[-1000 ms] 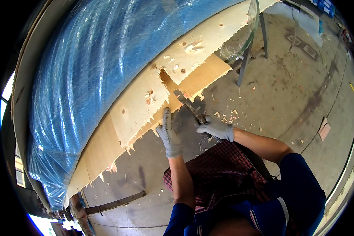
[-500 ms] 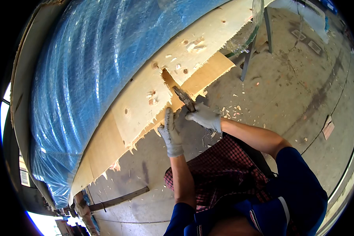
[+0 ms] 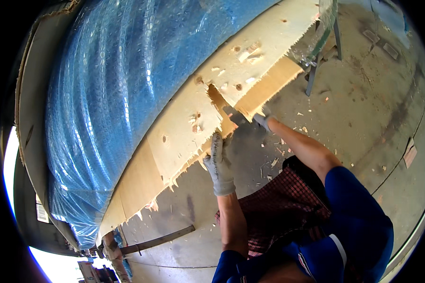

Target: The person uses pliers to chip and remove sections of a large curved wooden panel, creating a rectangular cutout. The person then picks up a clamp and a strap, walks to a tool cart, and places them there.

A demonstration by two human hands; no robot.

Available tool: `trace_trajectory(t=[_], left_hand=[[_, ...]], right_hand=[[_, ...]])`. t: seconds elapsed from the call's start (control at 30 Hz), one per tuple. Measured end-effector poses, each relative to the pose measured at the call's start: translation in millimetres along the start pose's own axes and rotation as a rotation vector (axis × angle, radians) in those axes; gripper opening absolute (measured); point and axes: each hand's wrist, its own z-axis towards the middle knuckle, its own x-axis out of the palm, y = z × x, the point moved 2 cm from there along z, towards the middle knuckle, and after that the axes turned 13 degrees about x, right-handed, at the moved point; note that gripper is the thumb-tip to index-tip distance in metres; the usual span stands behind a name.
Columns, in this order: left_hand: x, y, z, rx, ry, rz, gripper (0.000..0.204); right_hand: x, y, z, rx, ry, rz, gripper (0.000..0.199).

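A big object wrapped in blue bubble film (image 3: 127,94) leans across the left. A pale, splintered wood panel (image 3: 184,137) covers its lower side, with a brown board (image 3: 269,85) beneath it. My left hand (image 3: 218,162), in a grey glove, grips the panel's torn lower edge. My right hand (image 3: 263,121), also gloved, reaches up under the brown board and is partly hidden by it. It holds a dark metal tool (image 3: 231,113) whose tip sits in a jagged crack in the panel.
Wood chips (image 3: 288,151) litter the concrete floor (image 3: 363,118). A long metal bar (image 3: 158,240) lies on the floor at lower left. Grey metal legs (image 3: 316,70) and a clear plastic sheet (image 3: 318,42) stand at the upper right.
Both hands rose toward the panel. The right hand pushed the tool deeper into the crack and slid under the brown board. The left hand closed on the torn edge.
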Motion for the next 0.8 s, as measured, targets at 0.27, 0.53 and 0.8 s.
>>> trace_trajectory(t=[0.27, 0.53, 0.8], left_hand=[[-18, 20, -15, -0.055, -0.006, 0.127, 0.024], [-27, 28, -14, -0.074, 0.003, 0.096, 0.024], [-35, 34, -17, -0.102, 0.035, 0.207, 0.025]], right_hand=[[9, -44, -118, 0.180, 0.507, 0.163, 0.008], [-27, 23, -172, -0.218, 0.185, -0.352, 0.019], [-14, 51, -164, 0.023, 0.341, -0.119, 0.020]])
